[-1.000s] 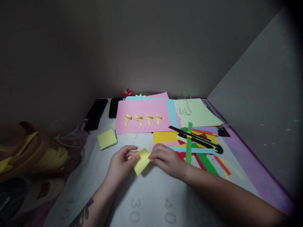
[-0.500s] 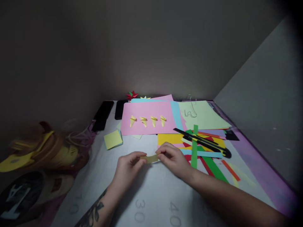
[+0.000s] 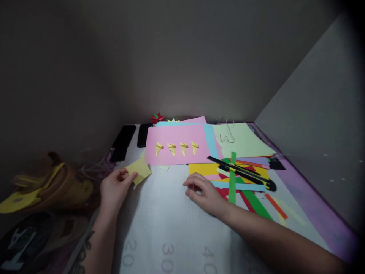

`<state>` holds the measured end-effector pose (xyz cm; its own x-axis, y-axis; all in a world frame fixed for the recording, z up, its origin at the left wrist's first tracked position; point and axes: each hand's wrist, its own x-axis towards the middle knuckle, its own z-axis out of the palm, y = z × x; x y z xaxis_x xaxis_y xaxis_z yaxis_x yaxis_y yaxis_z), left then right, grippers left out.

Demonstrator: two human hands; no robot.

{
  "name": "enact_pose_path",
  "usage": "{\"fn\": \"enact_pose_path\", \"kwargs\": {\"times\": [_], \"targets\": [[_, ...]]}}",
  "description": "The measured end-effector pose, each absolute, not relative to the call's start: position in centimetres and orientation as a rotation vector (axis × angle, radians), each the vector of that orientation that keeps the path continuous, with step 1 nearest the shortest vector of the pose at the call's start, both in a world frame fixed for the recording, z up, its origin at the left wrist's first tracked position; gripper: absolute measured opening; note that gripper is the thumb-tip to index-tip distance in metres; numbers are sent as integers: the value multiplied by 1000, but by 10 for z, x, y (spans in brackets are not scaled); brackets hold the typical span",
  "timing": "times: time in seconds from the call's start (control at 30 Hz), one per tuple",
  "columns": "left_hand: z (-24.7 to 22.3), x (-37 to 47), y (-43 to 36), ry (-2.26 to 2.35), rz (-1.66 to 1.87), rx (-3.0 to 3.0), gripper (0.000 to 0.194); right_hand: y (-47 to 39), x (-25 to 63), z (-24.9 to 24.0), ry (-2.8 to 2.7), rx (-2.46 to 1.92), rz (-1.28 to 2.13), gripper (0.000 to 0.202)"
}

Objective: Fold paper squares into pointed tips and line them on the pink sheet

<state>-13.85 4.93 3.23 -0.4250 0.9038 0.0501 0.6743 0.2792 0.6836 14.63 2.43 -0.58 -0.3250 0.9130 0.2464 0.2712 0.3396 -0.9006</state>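
Note:
My left hand (image 3: 115, 188) pinches a yellow paper square (image 3: 140, 171) by its near left corner, thumb on top and fingers beneath. Whether this is one sheet or several I cannot tell. Over the middle of the white mat my right hand (image 3: 203, 192) hovers with curled fingers, thumb and forefinger apart, nothing visible between them. Beyond the hands, several small folded yellow paper pieces (image 3: 183, 148) lie in a row on a pink sheet (image 3: 176, 133).
A black and yellow utility knife (image 3: 242, 173) lies across colored paper strips (image 3: 251, 198) at right. Behind are pale green sheets (image 3: 242, 137) with a bent wire (image 3: 228, 137). Dark phone-like objects (image 3: 124, 139) and a red-green paper star (image 3: 157, 118) sit farther back; caps (image 3: 71, 182) fill the left side.
My left hand has moved left to the yellow square and grips it. The small yellow strip held between both hands no longer shows. My right hand stays nearly in place, fingers now parted.

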Motion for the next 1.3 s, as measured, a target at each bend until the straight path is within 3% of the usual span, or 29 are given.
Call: {"fn": "enact_pose_path", "kwargs": {"times": [0.23, 0.33, 0.43, 0.77, 0.9, 1.03, 1.1, 1.3], "targets": [[27, -147, 75, 2328, 335, 2200, 57, 23, 145, -2, -1847, -955, 979, 15], [27, -148, 91, 2154, -13, 2248, 57, 21, 147, -1, -1865, -926, 962, 15], [31, -149, 99, 2147, -97, 2226, 59, 20, 148, -1, -1871, -907, 954, 16], [37, -139, 73, 2284, 3, 2360, 46, 23, 148, -4, -1878, -867, 963, 17], [35, -141, 70, 2281, 192, 2288, 30, 23, 148, -3, -1874, -871, 976, 16], [44, -134, 58, 2029, 488, 2020, 19, 22, 148, -3, -1836, -919, 1024, 14], [50, -118, 48, 1749, 644, 1825, 25, 23, 148, -2, -1785, -951, 1058, 11], [50, -60, 19, 1343, 634, 1724, 15, 27, 148, 14, -1623, -1018, 993, 15]]}}
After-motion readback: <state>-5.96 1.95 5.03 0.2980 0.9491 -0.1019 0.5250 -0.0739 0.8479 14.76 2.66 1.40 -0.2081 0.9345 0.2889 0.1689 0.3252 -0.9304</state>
